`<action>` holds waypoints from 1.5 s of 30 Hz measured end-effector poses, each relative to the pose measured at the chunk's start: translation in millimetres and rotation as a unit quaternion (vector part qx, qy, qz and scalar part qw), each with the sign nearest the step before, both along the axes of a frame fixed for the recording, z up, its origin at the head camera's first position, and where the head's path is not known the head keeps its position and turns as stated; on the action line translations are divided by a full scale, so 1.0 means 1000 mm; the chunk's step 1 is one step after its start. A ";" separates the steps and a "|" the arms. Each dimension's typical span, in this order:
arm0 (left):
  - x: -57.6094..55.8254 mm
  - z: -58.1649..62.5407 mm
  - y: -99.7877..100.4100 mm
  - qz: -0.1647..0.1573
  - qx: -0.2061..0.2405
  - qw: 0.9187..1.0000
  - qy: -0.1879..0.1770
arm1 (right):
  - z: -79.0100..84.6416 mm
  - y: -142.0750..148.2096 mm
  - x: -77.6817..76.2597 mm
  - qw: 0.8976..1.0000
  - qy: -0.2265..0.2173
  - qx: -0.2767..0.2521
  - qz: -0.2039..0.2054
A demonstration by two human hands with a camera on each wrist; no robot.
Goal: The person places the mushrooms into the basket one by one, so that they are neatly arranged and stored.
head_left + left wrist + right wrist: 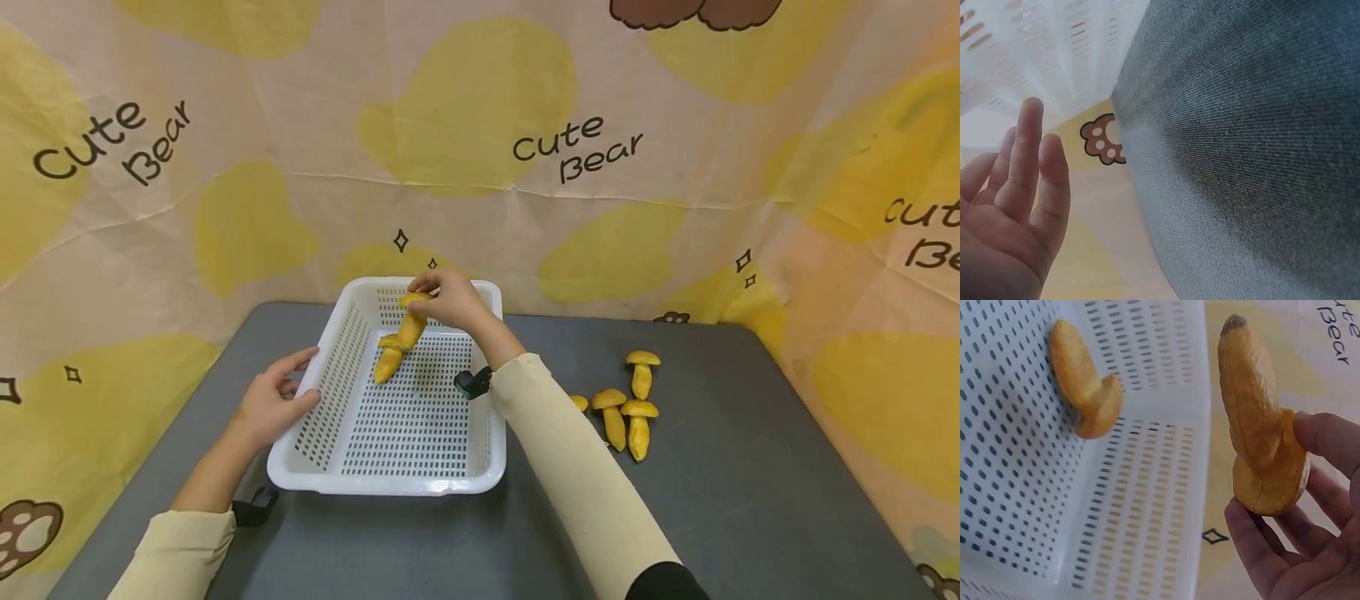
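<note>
In the head view my right hand (447, 302) is over the far part of a white plastic basket (495, 467). Its thumb and fingers pinch a yellow mushroom (1250, 394) by the cap, with the stem pointing away from the palm in the right wrist view. Another mushroom (387, 364) lies inside the basket toward its far left. On the left rim rests my left hand (272, 402), thumb and fingers spread against it. Loosely extended fingers (1025, 156) show beside the basket wall in the left wrist view; the thumb's contact is hidden there.
Several more mushrooms (615, 421) lie on the grey table (735, 467), right of the basket; my right sleeve partly hides one. A patterned cloth (465, 108) hangs behind the table. Black straps (474, 383) sit at both wrists.
</note>
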State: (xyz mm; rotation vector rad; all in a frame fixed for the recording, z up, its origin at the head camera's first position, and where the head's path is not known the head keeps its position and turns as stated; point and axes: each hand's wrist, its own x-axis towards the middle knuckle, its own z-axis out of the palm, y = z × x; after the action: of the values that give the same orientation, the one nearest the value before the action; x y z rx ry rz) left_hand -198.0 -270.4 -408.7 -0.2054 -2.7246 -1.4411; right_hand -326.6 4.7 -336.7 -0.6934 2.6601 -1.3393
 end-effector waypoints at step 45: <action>-0.004 -0.002 0.001 0.002 -0.004 1.000 -0.004 | -0.062 -0.012 -0.013 0.990 -0.059 0.121 -0.037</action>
State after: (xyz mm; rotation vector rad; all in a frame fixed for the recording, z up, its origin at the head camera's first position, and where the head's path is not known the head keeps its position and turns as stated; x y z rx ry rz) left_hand -202.3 -269.3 -410.9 -0.1953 -2.7366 -1.4336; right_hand -339.9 -7.3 -398.3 -0.4755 2.7124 -1.0122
